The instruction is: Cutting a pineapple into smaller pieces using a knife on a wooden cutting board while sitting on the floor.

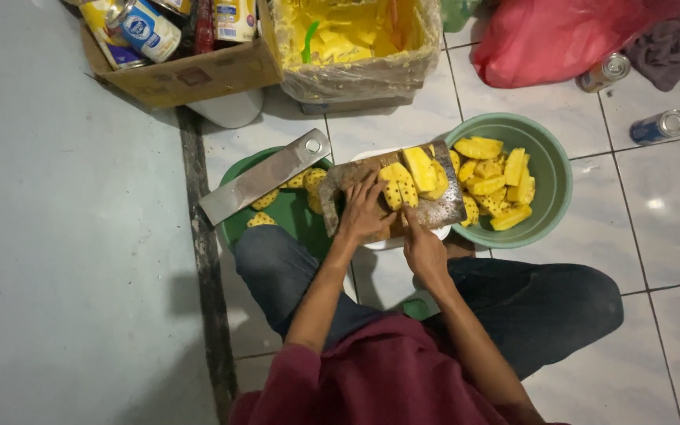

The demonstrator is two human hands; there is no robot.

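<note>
Left hand (pixel 364 214) pressing open fingers on worn wooden cutting board (pixel 356 175) mid-frame; right hand (pixel 423 250) gripping knife handle, slicing yellow pineapple pieces (pixel 415 177).

My tiled floor (pixel 670 236), crowded with stuff

A green bowl (pixel 554 169), cardboard box (pixel 190 75), red bag (pixel 560 39) and two cans (pixel 659 126) sit on it around me.

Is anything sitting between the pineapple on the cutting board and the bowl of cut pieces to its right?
Nothing visible does. The pineapple lies on the cutting board, whose right end overlaps the rim of the green bowl. The left hand rests on it; the right hand is beside it.
</note>
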